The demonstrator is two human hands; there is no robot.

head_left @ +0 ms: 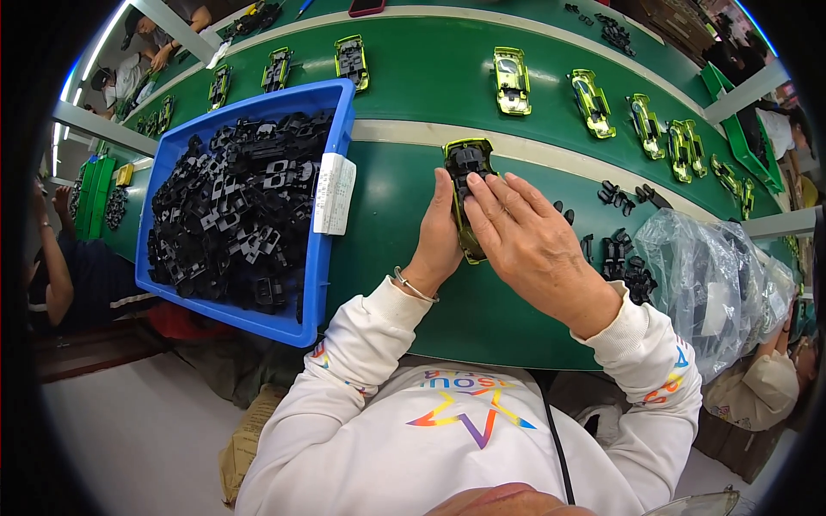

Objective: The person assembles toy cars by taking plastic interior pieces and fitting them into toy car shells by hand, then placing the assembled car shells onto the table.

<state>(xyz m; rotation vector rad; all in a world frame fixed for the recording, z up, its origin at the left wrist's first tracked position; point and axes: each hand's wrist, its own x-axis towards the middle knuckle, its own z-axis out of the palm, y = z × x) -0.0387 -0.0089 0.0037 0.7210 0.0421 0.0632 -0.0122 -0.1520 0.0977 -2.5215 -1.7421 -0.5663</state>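
Observation:
A yellow-green toy car body (488, 146) lies upside down above the green bench, its black inner piece (467, 161) facing up. My left hand (437, 234) grips the car body along its left side, thumb pointing away from me. Over the car's right and near part lies my right hand (525, 228), fingers stretched out flat and fingertips touching the black piece. These fingers hide much of the car's middle.
Left of my hands stands a blue bin (342, 112) full of black plastic parts (232, 206). Loose black parts (621, 258) and a clear plastic bag (710, 288) lie to the right. Beyond, several yellow-green car bodies (513, 82) sit along a green belt (430, 69). Other people work at both sides.

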